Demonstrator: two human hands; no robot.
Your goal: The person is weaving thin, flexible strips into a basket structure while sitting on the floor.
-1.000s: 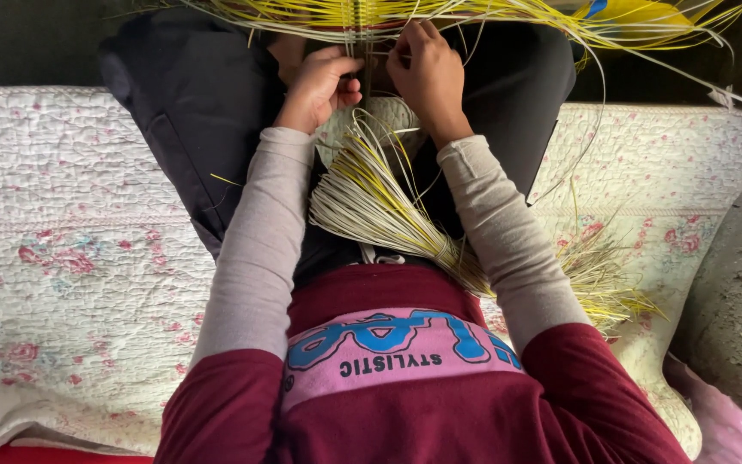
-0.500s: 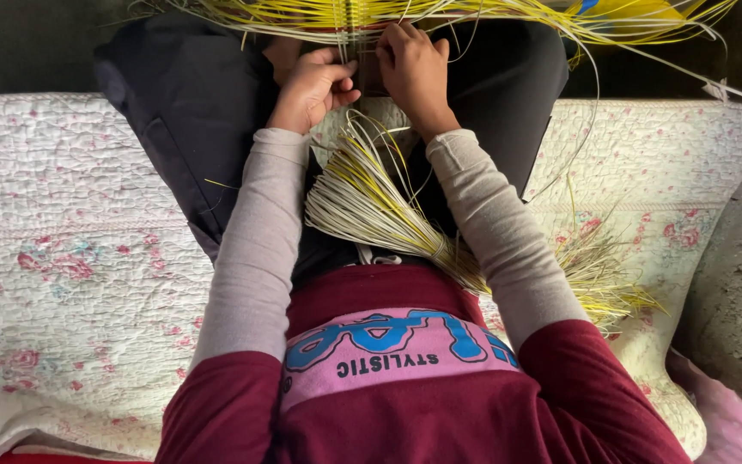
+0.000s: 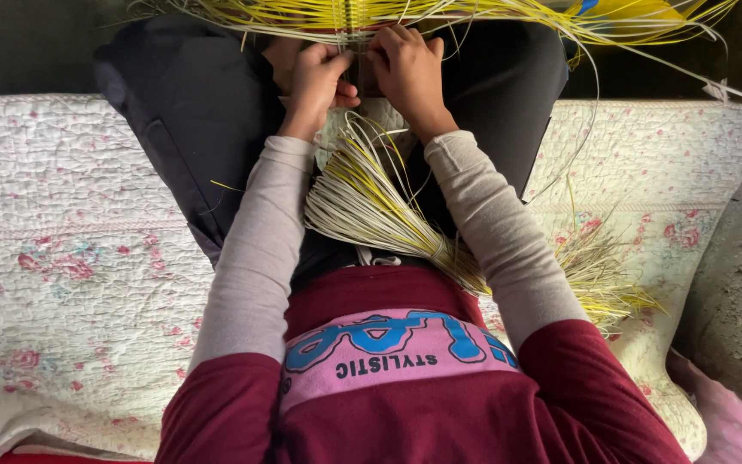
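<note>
Your hands have barely shifted: left hand (image 3: 318, 82) and right hand (image 3: 405, 69), both curled, pinch yellow woven straw strips (image 3: 345, 17) at 12 o'clock; loose pale straw bundle (image 3: 371, 202) in lap.

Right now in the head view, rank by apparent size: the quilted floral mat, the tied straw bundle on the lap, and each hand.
1. Quilted floral mat, largest by far.
2. Straw bundle.
3. Left hand and right hand: they look alike, no ranking.
</note>
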